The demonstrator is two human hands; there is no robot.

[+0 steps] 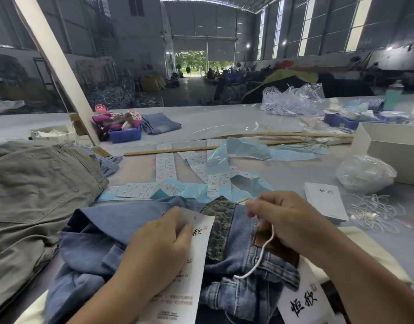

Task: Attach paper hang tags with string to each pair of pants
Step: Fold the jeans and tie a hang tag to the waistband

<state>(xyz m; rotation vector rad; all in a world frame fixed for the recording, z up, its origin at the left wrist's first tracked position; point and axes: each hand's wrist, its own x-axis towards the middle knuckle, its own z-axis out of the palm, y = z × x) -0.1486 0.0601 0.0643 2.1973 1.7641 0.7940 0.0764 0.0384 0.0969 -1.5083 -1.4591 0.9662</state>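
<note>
The right hand (285, 220), at lower right of the frame, has its fingers curled and pinches the upper end of a white string (262, 253), which runs down and left across the waistband of the blue denim pants (243, 284) to a point near a belt loop; whether it already passes through the loop cannot be told. The left hand (159, 251), at lower centre, rests on a white paper hang tag (196, 258), thumb and fingers gripping its upper edge near the punched hole and holding it flat on the denim. A second printed tag (301, 302) lies at the lower right edge, by the right forearm. Step in hand, as judged: threading or tying the string to join tag and pants. The next move calls for bringing the string end to the tag hole with the tag kept steady, then closing the loop. Further out, a spare tag (325, 202) lies to the right on the tabletop (283, 167), beside a tangle of loose strings (374, 211) and a clear bag (364, 174). Strips of small printed labels (166, 164) and blue backing paper (243, 150) lie at centre. Grey pants (38, 183) are stacked at left, their tagging state not visible
</note>
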